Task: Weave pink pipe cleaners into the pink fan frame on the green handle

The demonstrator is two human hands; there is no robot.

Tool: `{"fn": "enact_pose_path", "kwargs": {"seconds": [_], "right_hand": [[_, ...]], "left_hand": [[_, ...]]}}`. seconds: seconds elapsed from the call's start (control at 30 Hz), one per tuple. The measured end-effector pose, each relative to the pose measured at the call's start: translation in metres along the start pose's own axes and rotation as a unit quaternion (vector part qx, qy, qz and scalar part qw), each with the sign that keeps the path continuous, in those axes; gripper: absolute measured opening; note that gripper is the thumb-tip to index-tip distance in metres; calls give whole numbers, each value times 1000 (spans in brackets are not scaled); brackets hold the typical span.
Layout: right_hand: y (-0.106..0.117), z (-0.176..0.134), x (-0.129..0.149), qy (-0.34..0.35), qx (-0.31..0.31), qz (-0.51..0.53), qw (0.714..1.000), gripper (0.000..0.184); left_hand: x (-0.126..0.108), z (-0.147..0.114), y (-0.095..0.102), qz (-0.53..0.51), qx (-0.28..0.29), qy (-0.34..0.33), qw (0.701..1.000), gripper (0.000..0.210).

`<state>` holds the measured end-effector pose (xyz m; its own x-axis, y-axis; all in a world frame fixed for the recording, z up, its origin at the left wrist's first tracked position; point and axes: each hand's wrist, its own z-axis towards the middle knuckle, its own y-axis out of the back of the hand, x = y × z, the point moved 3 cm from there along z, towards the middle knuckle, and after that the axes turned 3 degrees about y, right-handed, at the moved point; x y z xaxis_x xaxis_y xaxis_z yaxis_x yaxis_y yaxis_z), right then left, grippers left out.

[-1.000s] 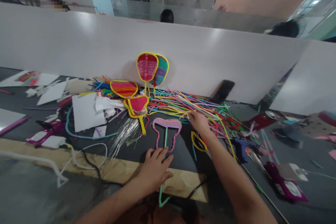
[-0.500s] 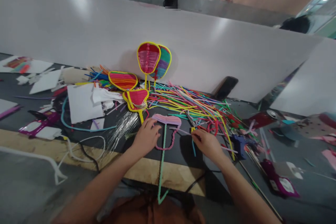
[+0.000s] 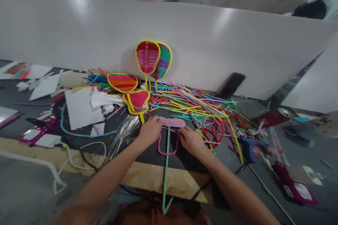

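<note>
A small fan-shaped pipe-cleaner frame (image 3: 167, 154) lies in front of me, its outline twisted in pink. Rows of pink and lilac pipe cleaner (image 3: 171, 123) fill its top. Down its middle runs a long mint-green stem (image 3: 166, 172), bent into a hook near my body. My left hand (image 3: 151, 130) is closed on the frame's upper left edge. At the right edge, my right hand (image 3: 190, 140) pinches a lilac pipe cleaner that crosses just below the filled rows; my fingers partly hide its end.
Finished yellow-rimmed fans (image 3: 148, 58) lean on the white partition (image 3: 200, 42). Loose pipe cleaners (image 3: 190, 98) spread behind my hands. Red-handled scissors (image 3: 216, 134), a blue glue gun (image 3: 248, 149), a phone (image 3: 232, 85) and a red can (image 3: 274, 116) stand or lie to the right.
My right hand has moved left, from out beside the scissors to the frame's right edge, bringing the lilac strand in. My left hand stays on the left edge. The view has shifted slightly.
</note>
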<state>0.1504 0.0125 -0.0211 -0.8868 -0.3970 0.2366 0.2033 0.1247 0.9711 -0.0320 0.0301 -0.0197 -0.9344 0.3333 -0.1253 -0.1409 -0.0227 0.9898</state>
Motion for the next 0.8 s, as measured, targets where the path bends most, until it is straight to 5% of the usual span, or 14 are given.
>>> {"fn": "enact_pose_path", "kwargs": {"seconds": [0.53,0.8], "right_hand": [[4,-6,-6,14,6,-11,1000,26],[7,-4,-4,44,27,-76,996,25]], "left_hand": [[11,4,0,53,18,-81,995,33],[7,-1,-2,61,-13,-82,995,21]]}}
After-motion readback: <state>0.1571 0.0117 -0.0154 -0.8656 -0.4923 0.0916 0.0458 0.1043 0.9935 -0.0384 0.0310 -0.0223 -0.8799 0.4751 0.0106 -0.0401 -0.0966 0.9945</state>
